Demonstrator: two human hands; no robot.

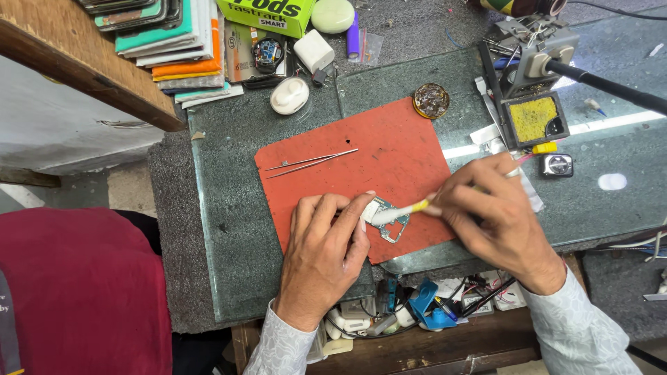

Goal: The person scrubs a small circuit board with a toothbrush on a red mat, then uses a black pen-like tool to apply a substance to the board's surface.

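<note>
A small circuit board [390,223] lies on the red mat [389,149] near its front edge. My left hand [326,246] presses down on the board's left end with its fingertips. My right hand [497,215] grips a toothbrush [403,211] with a yellow and white handle, its white head resting on the board. The brush's pink tail end sticks out past my right fingers. A pair of metal tweezers [313,162] lies loose on the mat's left part, apart from both hands.
A soldering station with a yellow sponge [533,118] and iron stands at the back right. A round tin of brass wool [431,100] sits behind the mat. Boxes, a white charger [314,50] and cases crowd the back left. A drawer of clutter [417,312] lies open below.
</note>
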